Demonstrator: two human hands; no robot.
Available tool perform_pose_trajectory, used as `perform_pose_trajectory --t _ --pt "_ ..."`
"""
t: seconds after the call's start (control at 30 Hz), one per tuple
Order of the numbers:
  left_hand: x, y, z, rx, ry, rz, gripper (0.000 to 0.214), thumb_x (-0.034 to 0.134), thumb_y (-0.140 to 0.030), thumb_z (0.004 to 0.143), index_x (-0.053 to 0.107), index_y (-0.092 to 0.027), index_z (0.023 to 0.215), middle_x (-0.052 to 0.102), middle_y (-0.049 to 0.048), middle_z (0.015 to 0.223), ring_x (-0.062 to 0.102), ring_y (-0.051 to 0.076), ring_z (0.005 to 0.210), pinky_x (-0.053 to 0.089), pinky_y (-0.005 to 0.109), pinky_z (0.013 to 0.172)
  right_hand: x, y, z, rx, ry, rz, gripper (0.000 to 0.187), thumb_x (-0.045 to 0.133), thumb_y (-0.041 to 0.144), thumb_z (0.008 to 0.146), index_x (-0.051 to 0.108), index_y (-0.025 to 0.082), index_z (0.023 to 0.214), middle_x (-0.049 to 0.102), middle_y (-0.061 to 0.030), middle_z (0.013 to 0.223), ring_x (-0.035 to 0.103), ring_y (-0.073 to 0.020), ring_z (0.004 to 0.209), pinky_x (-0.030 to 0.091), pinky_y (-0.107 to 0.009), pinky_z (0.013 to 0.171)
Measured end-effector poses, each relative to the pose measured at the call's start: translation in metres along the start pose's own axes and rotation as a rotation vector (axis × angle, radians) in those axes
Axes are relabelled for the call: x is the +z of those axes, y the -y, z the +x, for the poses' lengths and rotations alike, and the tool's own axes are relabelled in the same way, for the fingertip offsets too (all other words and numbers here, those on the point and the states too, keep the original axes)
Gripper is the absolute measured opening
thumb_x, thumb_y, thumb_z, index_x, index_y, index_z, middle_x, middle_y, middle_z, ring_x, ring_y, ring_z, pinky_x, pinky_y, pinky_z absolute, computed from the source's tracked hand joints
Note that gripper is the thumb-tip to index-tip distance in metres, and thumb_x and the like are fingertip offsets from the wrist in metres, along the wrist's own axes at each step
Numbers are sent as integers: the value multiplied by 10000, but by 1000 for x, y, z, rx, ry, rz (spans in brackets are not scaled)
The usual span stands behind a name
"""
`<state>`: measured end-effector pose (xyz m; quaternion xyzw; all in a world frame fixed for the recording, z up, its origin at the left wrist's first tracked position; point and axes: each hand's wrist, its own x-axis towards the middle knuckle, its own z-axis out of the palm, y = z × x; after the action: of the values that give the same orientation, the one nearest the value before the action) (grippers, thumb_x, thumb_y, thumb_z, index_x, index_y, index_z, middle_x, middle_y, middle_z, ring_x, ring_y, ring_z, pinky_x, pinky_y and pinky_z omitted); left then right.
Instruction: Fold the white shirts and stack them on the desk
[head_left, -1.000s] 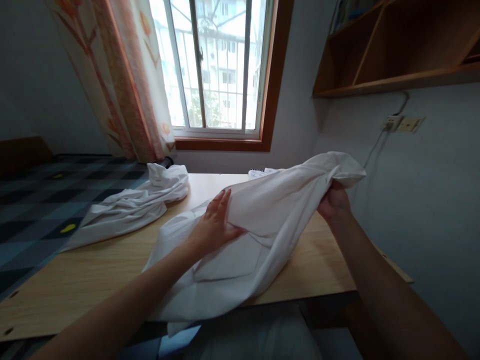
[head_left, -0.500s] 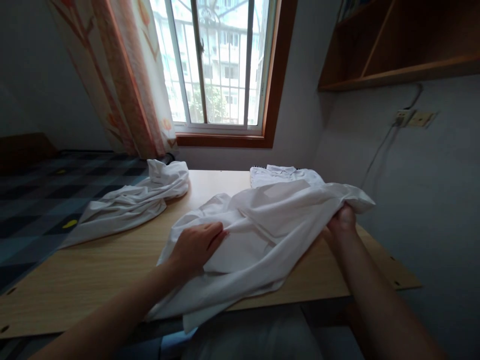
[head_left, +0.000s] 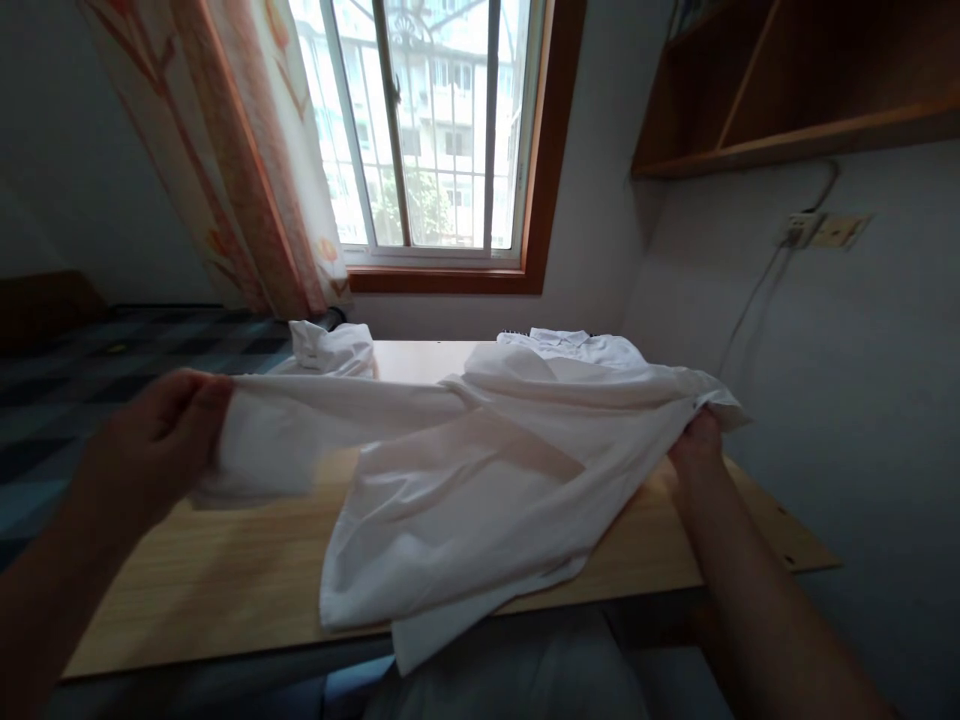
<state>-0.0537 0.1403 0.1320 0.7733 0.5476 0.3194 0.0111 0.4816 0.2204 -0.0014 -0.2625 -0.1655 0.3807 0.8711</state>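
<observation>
White cloth (head_left: 465, 510) stretched between the left hand (head_left: 161, 430) and the right hand (head_left: 701, 435), which stand well apart above the bench (head_left: 247, 590). Left hand, slightly blurred: fingers curled around one end of a narrow strip, lifted clear of the wood. Right hand: fingers clamped on the opposite end, a small tip projecting past the grip. Upper edge: pulled nearly straight, judged the most advanced part of the handling. Body: partly spread over the middle of the bench, but creased and overlapping, with one lower corner hanging beyond the near edge; smoothing and squaring appear incomplete, and no settled fold can be made out. Behind the cloth, toward the right: a white shirt (head_left: 574, 348), lying low, with what looks like a collar uppermost; its front is covered, so whether it is folded cannot be told. Far left of the bench: a white bundle (head_left: 330, 350), crumpled, apparently unsorted and touched by neither hand, partly hidden by the stretched strip. Margins: checked bed (head_left: 60, 380) at left, patterned curtain (head_left: 247, 160) beside the window (head_left: 435, 130), wooden shelf (head_left: 795, 140) at upper right.
</observation>
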Motion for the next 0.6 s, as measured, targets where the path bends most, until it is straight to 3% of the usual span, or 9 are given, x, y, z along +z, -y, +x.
perform_pose_trajectory --t 0.1,0.2,0.3,0.47,0.53,0.6 --pt "9 -2 2 12 -24 45 427 418 -566 904 649 -247 1070 695 33 870 622 243 947 509 352 830 2 1 -1 11 -35 8 257 412 290 921 637 211 824 722 -19 904 684 -163 883 565 -368 912" --pt "16 10 3 26 -71 138 387 462 -543 881 663 -233 998 699 62 936 607 274 1017 491 412 908 2 1 -2 -32 -35 -12 250 420 307 915 633 222 815 720 -7 891 681 -164 881 559 -371 920" --pt "28 12 -1 128 -93 232 324 460 -471 895 665 -222 915 682 76 1016 599 292 1030 457 462 971 0 0 -3 -56 -14 -32 234 454 350 897 633 225 812 718 -5 897 680 -167 886 563 -353 908" --pt "90 -43 -17 447 209 69 260 437 -349 958 672 -256 1021 698 45 1048 631 241 980 497 391 914 -7 -4 -2 -66 -27 -24 270 454 402 894 640 219 828 719 -10 882 685 -166 865 575 -324 864" --pt "118 -63 -21 444 260 121 274 470 -377 950 661 -217 1064 697 97 1090 629 281 1034 500 419 906 -10 -5 0 -83 -23 -31 278 460 421 891 642 216 840 721 -13 900 685 -167 880 573 -324 867" --pt "136 -72 -22 385 323 218 280 443 -362 965 655 -179 977 712 127 985 658 298 958 513 417 827 -12 -5 2 -89 0 -42 269 495 438 878 644 214 866 723 -17 942 684 -174 910 569 -346 883"
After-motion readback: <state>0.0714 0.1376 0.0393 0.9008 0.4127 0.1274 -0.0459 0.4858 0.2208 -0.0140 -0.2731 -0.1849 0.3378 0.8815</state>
